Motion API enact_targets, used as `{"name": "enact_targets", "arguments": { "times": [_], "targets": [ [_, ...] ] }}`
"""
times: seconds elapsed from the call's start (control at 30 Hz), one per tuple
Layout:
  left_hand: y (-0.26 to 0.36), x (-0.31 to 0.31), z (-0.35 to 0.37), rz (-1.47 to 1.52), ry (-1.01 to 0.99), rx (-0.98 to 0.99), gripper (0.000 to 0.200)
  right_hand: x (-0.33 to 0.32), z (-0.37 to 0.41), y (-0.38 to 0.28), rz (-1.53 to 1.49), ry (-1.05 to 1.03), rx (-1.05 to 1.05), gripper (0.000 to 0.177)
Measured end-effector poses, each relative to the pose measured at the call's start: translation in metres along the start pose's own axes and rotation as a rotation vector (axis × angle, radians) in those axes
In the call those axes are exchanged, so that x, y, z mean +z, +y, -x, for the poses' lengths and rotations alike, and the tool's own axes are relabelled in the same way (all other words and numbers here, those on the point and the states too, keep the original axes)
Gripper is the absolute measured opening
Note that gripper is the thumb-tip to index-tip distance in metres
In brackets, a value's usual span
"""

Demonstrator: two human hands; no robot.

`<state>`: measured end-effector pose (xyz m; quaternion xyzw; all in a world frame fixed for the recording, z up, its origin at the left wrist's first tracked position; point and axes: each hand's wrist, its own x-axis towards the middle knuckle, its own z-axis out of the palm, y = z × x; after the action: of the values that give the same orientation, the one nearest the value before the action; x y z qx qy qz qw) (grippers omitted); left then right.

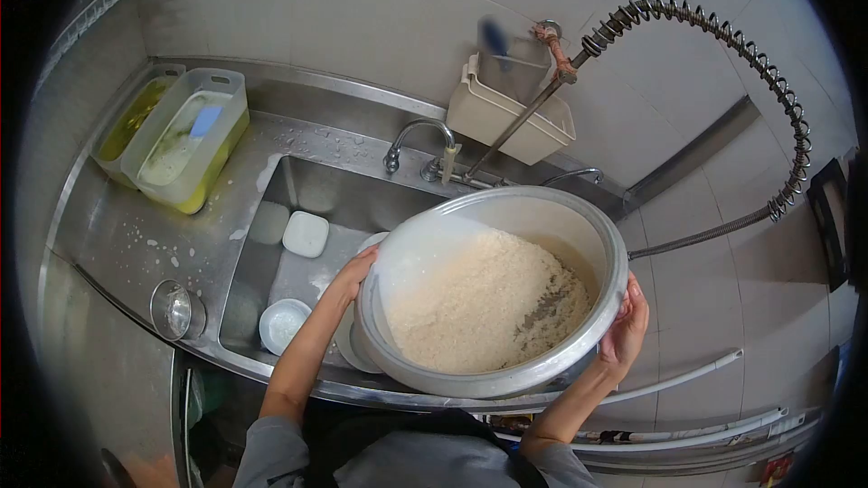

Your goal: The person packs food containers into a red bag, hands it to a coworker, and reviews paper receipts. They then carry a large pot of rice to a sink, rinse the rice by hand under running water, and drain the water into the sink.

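A large metal pot (493, 386) is held tilted toward the left over the right part of the steel sink (348, 188). Wet white rice (479, 307) is heaped inside it, with a greyish patch on the right. Cloudy water (411, 258) has gathered at the pot's left side, near the rim. My left hand (355, 275) is closed on the left rim. On the opposite side, my right hand (625, 330) grips the pot from outside, its fingers partly hidden beneath the rim.
White dishes, a squarish one (306, 234) and a round bowl (284, 323), lie in the sink. A curved faucet (425, 131) and a coiled spray hose (787, 99) rise behind. Left stand plastic tubs (233, 117) of yellow-green liquid and a metal cup (172, 309). A cream bin (515, 117) hangs on the wall.
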<state>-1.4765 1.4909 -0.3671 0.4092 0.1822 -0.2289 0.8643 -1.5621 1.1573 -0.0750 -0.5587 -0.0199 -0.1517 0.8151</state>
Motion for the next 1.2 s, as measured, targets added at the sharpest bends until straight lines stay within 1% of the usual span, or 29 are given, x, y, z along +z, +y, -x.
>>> {"name": "enact_targets", "arguments": {
  "times": [0.03, 0.13, 0.23, 0.33, 0.43, 0.53, 0.63, 0.73, 0.83, 0.93, 1.03, 1.2],
  "targets": [
    [0.001, 0.001, 0.002, -0.005, -0.003, 0.004, 0.039, -0.001, -0.001, 0.001, -0.017, -0.038, 0.003, 0.03],
    [0.003, 0.003, 0.004, -0.009, 0.012, 0.0, 0.039, 0.003, 0.0, 0.0, 0.009, -0.004, -0.001, 0.031],
    [0.004, 0.005, 0.007, -0.014, 0.036, -0.008, 0.037, 0.002, -0.001, 0.002, -0.032, -0.014, 0.002, 0.031],
    [0.009, 0.01, 0.015, 0.062, -0.008, -0.072, 0.036, -0.002, -0.002, 0.003, -0.145, -0.145, 0.016, 0.031],
    [0.019, 0.018, 0.026, 0.06, 0.035, -0.144, 0.035, 0.009, 0.001, 0.002, -0.016, 0.01, 0.006, 0.04],
    [0.012, 0.014, 0.018, 0.098, 0.029, -0.092, 0.041, 0.021, 0.003, 0.001, 0.036, 0.065, -0.004, 0.039],
    [0.018, 0.018, 0.025, 0.081, -0.01, -0.116, 0.034, 0.008, 0.0, 0.003, -0.05, -0.066, 0.014, 0.031],
    [0.02, 0.022, 0.031, 0.059, -0.022, -0.053, 0.033, 0.008, -0.001, 0.004, -0.033, -0.047, 0.007, 0.03],
    [0.015, 0.017, 0.026, 0.073, 0.012, -0.025, 0.032, 0.016, 0.001, 0.003, -0.034, -0.012, 0.016, 0.03],
    [0.009, 0.009, 0.014, 0.041, -0.007, -0.029, 0.033, 0.014, 0.0, 0.003, -0.082, -0.031, 0.035, 0.03],
    [0.003, 0.0, 0.004, 0.068, -0.082, -0.011, 0.032, 0.02, 0.0, 0.003, -0.072, 0.021, 0.04, 0.031],
    [0.005, 0.001, 0.008, 0.043, -0.035, -0.025, 0.031, 0.018, 0.0, 0.005, -0.068, -0.049, 0.006, 0.036]
  ]
}}
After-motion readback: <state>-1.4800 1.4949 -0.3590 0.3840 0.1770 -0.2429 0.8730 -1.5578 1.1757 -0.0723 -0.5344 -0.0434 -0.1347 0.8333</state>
